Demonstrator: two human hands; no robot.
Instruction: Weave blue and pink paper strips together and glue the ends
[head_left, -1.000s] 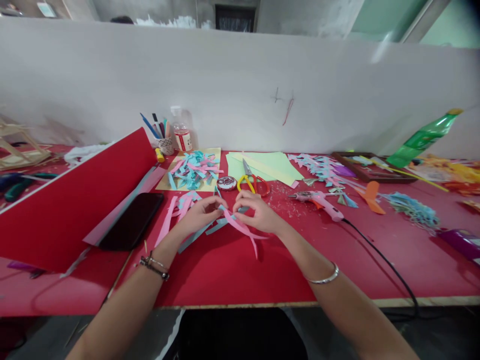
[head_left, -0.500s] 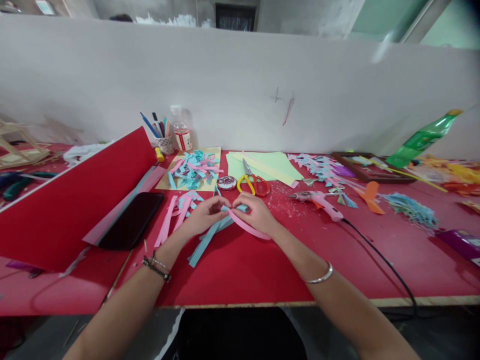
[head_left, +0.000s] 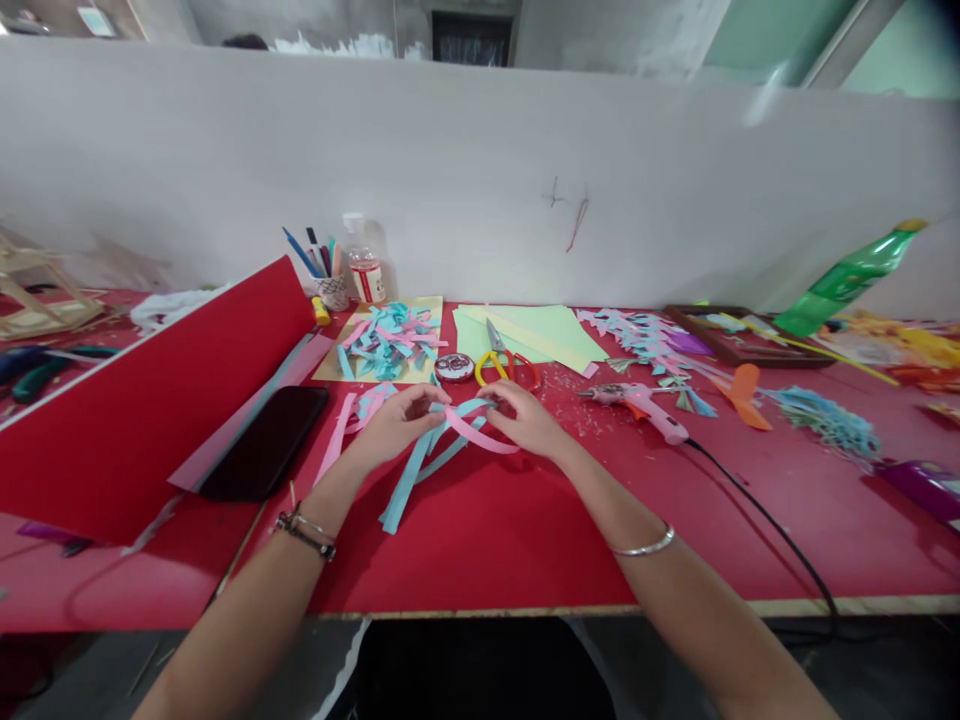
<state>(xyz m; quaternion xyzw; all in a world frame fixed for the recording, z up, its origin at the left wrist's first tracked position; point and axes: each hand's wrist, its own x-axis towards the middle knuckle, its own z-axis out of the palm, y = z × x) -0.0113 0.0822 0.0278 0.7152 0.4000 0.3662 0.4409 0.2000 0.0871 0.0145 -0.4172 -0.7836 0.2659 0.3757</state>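
Curved into a loop just above the red tabletop [head_left: 525, 540], a pink paper strip [head_left: 480, 437], pinched at one end by the left hand [head_left: 394, 425] and at the other by the right hand [head_left: 529, 420]. Both hands closed on it, fingertips drawn together, the loop between them. In the left-hand pinch too, blue paper strips [head_left: 412, 468], fanning down toward the table's near edge. Beside the left wrist, loose pink strips [head_left: 337, 440]. Just behind the hands, a round tin [head_left: 453, 367] beside yellow-and-red-handled scissors [head_left: 504, 366], blades lying on pale green paper sheets [head_left: 540, 335]. Left of the tin, a heap of blue and pink strips [head_left: 390, 340] on a yellow sheet [head_left: 330, 368]. Further left, a black phone [head_left: 262, 440] against a propped red card sheet [head_left: 150, 400]. To the right, a pink glue gun [head_left: 645, 403], its black cord [head_left: 765, 520] trailing off the near edge. By the white partition [head_left: 480, 180], a pen cup [head_left: 330, 290] and a small bottle [head_left: 365, 272].
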